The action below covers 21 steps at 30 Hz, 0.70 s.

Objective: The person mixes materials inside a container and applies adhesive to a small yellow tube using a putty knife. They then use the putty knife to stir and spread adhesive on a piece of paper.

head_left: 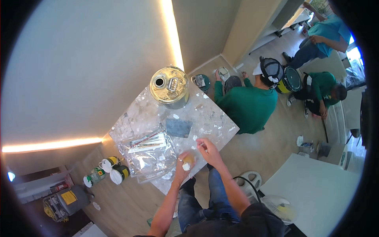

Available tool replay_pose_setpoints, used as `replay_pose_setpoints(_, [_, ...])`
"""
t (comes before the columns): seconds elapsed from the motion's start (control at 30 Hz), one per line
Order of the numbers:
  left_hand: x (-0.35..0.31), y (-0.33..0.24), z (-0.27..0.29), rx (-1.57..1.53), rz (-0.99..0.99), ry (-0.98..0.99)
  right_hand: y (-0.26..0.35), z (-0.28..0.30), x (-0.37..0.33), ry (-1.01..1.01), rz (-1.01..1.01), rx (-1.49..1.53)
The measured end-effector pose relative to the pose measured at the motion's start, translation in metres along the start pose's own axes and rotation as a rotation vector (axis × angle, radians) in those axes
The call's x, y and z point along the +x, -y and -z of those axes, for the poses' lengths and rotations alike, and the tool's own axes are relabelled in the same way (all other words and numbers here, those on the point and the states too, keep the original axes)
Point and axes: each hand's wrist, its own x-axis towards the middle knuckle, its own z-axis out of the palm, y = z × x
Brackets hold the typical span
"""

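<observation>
My left hand [182, 168] is closed round a small yellowish container [190, 159] with a white part at its near end, above the table's front corner. Just right of it, my right hand [209, 151] is raised with its fingers bent and pinched together. Whether anything small is between those fingertips I cannot make out. A dark grey flat sheet [179, 128] lies on the paint-spotted table [209, 118] beyond my hands. Left of it, a clear plastic bag [152, 160] holds thin brushes or sticks. A large gold metal can [169, 87] stands at the table's far corner.
A person in a green top [248, 106] sits low just past the table's right edge. Two more people are farther right, near a large bucket [290, 80]. Several small tubs [117, 175] stand on the floor at left. A fan [279, 208] and a white panel [316, 189] are at lower right.
</observation>
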Motion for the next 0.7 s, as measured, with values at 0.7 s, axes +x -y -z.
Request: replay_pose_setpoints(0.7, [-0.03,0.005,-0.017,-0.008,0.182,-0.221,0.054,0.252,0.041,-0.82,0.246,0.542])
